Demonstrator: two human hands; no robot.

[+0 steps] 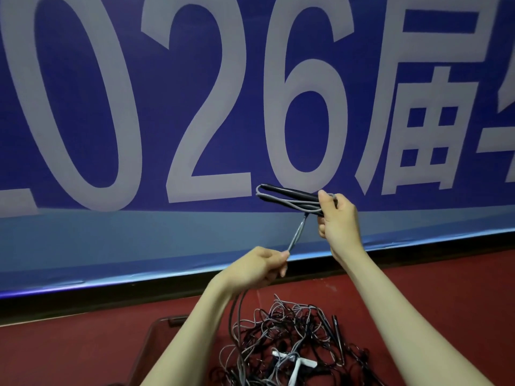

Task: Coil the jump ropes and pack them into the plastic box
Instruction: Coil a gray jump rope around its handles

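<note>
The right hand (338,218) is held up in front of the person. Its fingers and thumb are curled tight round a small bundle of loops of thin grey jump rope with black handles (289,196). The loops lie flat and long, and they stick out to the left of that hand, toward the big white numbers on the blue banner (83,235).

The left hand (260,267) is lower and a bit to the left. Its thumb and fingers pinch the loose part of the same grey rope. A short, tight piece of rope runs up and to the right from the left hand to the bundle. Below the left hand the rope drops down, past the wrist, to the floor.

The part that matters next is this slanted piece between the two hands. The bundle's long way goes left to right, and the loose rope comes in from below and to the left. The left hand is nearer the loose rope, so it seems the one to feed the next loop up to the right hand.

Down on the red floor (446,316) lies a messy tangled pile of grey and black jump ropes (284,335), with something white in it. Just left of the pile, a corner of the clear plastic box (160,325) shows behind the left arm. Whether any rope is already in it cannot be seen.
</note>
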